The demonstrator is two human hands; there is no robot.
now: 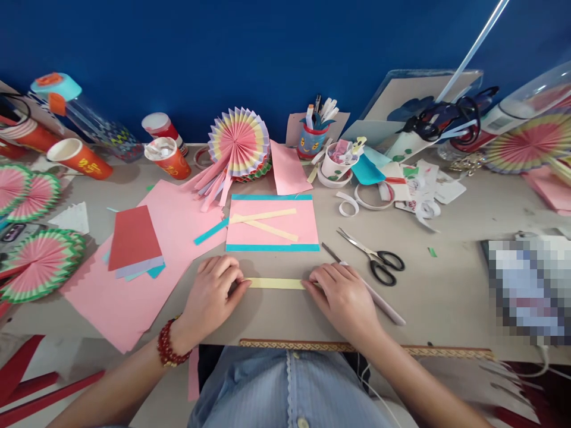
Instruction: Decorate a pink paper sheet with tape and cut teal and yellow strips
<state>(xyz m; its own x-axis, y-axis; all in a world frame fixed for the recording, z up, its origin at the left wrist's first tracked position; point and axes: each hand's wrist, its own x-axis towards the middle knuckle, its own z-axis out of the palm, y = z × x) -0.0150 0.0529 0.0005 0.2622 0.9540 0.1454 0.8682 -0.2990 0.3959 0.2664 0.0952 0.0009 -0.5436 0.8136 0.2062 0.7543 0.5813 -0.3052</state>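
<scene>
A narrow yellow paper strip [275,283] stretches level between my two hands, just above or on the table near its front edge. My left hand [219,286] pinches its left end between thumb and fingers. At the other end, my right hand [342,291] closes on the strip in the same way. Just beyond lies a pink paper sheet [272,233] with blue bands along its long edges. Two pale yellow strips [272,229] rest on it at an angle, and a blue strip [211,231] pokes out at its left.
Black-handled scissors [379,260] and a grey pen-like tool [383,304] lie right of my right hand. Large pink paper [156,238] with red paper [135,238] spreads to the left. Paper fans [238,139], cups [167,157] and a pen holder [312,139] line the blue wall.
</scene>
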